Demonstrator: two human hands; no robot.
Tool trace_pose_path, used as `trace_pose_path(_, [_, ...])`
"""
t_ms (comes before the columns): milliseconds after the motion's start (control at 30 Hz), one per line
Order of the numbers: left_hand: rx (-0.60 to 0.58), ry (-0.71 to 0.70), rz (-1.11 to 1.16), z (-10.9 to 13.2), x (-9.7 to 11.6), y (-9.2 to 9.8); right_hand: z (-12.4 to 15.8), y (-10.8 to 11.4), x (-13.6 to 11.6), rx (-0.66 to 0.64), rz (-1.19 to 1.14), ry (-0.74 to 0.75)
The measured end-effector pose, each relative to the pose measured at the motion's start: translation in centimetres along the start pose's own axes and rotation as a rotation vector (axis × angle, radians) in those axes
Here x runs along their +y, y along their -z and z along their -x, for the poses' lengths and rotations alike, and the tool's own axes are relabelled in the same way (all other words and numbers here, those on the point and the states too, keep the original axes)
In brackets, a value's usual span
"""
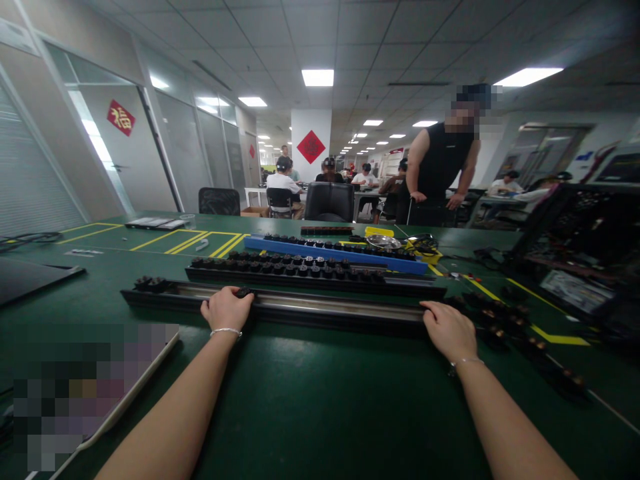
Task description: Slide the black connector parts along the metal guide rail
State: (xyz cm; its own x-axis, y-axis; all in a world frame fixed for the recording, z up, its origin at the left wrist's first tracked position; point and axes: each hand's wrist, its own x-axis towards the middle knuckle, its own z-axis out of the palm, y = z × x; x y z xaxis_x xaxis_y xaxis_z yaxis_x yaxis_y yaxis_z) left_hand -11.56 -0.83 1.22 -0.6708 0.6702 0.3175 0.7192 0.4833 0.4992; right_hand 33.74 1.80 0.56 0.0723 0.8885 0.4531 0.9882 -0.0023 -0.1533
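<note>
A long black channel-shaped rail (320,308) with a shiny metal inner strip lies across the green table in front of me. My left hand (229,310) is closed at its left part, the fingertips on a small black round part (243,292) in the channel. At the rail's right end my right hand (451,328) grips the edge, fingers over the far side. A few similar black parts (151,284) sit in the rail's left end. Behind it lies another black rail (415,285) filled with rows of black round parts.
A blue rail (340,257) with black parts lies farther back. Loose black parts (500,327) are scattered at right, near an opened black machine case (585,267). A metal dish (384,243) sits at the back. A blurred-out panel (100,400) lies front left. A standing person (443,160) leans beyond the table.
</note>
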Motion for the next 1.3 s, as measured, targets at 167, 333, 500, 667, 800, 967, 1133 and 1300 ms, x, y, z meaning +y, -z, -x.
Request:
trace_pose_path(167, [-0.006,-0.009,0.005,0.1,0.0,-0.2,0.1,-0.1,-0.1,0.014,0.0,0.0])
trace_pose_path(333, [-0.006,-0.026,0.006,0.1,0.2,-0.3,0.1,-0.1,-0.1,0.018,-0.009,0.001])
trace_pose_path(500, [-0.009,-0.049,-0.005,0.4,0.4,-0.3,0.0,0.0,0.0,-0.004,-0.009,-0.001])
trace_pose_path(667, [-0.01,-0.062,-0.008,0.6,0.6,-0.2,0.0,-0.1,0.0,-0.011,-0.015,-0.007])
trace_pose_path(800, [-0.013,-0.065,-0.006,0.6,0.5,-0.2,0.0,-0.2,0.1,-0.007,-0.015,-0.01])
trace_pose_path(967, [-0.013,-0.068,-0.004,0.7,0.7,-0.2,0.1,-0.1,0.0,0.01,-0.012,-0.003])
trace_pose_path(1133, [-0.016,-0.087,0.001,1.1,1.1,0.0,0.1,0.0,-0.1,0.022,-0.006,0.007])
trace_pose_path(1300, [-0.018,-0.093,0.014,1.1,1.2,0.0,0.1,0.1,-0.2,0.009,-0.008,-0.001])
